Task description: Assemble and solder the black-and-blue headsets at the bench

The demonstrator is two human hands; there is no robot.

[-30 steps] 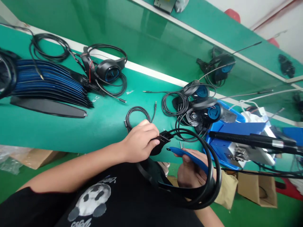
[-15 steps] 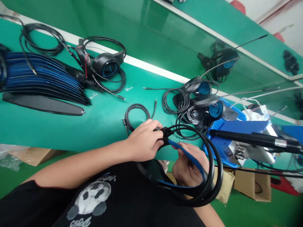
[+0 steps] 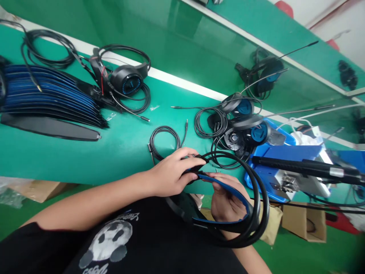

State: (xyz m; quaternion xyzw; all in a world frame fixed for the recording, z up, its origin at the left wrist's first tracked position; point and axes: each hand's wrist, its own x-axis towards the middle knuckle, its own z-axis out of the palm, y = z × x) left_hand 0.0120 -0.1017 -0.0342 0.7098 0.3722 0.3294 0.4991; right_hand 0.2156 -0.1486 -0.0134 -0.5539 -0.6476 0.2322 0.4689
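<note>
A headset with two black headband tubes and a blue-lined inner strap is held close to my black shirt. Its band curves out to the right. My left hand grips the black joint at the band's upper end, with thumb and fingers pressed around it. Inside the curve, my right hand has its fingers bent against the blue-lined strap. The lower earcup is dark and partly lost against the shirt. Just beyond my left hand lies a coiled black cable with a plug.
Several headsets with cables lie at the back right. A blue tray and an electric screwdriver sit at the right. To the left are stacked blue-lined straps and another headset. Cardboard boxes stand below the bench.
My left hand's fingers have stretched further right over the joint, and the thumb presses at its lower side. The strap's upper end has shifted slightly left and down. Both hands keep their hold.
</note>
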